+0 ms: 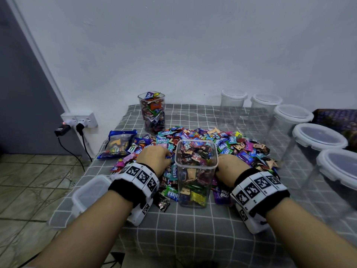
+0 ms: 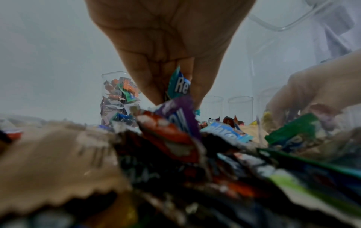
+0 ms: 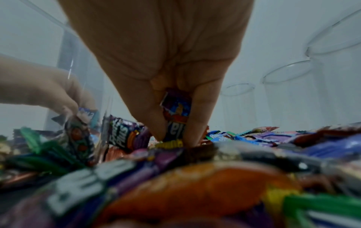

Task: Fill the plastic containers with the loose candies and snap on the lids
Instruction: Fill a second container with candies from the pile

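Observation:
A clear square container (image 1: 195, 171), nearly full of wrapped candies, stands open at the near edge of a big candy pile (image 1: 241, 146). My left hand (image 1: 154, 157) digs into the pile on the container's left; its fingers pinch several candies (image 2: 178, 86), a teal one among them. My right hand (image 1: 229, 167) is in the pile on the container's right and grips a bunch of candies (image 3: 175, 108). A second filled container (image 1: 152, 113) stands open at the back. A square lid (image 1: 88, 192) lies by my left wrist.
Several empty lidded containers (image 1: 293, 117) line the right side of the grey checked cloth (image 1: 193, 229). A blue candy bag (image 1: 117, 144) lies at the left edge. A wall socket with plugs and cables (image 1: 77, 124) is left of the table.

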The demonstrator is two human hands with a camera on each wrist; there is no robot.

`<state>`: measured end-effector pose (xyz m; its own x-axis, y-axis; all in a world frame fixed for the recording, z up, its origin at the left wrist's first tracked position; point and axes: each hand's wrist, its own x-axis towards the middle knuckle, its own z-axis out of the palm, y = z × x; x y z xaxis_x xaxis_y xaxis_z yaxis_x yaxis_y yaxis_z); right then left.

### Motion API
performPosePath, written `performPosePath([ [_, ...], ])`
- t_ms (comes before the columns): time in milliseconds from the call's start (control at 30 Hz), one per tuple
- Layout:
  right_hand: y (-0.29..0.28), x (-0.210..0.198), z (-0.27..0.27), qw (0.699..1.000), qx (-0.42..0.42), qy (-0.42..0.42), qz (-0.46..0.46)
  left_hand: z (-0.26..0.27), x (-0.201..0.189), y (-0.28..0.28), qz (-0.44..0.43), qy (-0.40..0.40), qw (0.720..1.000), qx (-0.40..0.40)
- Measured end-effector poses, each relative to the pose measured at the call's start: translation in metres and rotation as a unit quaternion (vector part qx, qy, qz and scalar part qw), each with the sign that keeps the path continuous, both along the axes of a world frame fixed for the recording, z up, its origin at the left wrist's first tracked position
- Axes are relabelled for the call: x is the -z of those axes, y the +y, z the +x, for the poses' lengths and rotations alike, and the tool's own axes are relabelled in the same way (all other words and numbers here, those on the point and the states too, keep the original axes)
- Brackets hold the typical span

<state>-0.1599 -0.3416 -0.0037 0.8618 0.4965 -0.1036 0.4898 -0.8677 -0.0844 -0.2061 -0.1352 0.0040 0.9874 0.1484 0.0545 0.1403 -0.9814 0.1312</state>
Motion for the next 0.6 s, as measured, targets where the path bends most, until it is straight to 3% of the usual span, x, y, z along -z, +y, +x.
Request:
performPosePath([
  [367,-0.012,-0.01,-0.003,0.99,0.039,-0.068,0.114,-0.007,0.0,0.003,-0.081,-0.121,0.989,-0.014],
  [600,-0.021,-0.041,-0.017,0.947,0.052,-0.16,0.275,-0.013,-0.004,0.004,-0.121,-0.165,0.979,-0.02],
])
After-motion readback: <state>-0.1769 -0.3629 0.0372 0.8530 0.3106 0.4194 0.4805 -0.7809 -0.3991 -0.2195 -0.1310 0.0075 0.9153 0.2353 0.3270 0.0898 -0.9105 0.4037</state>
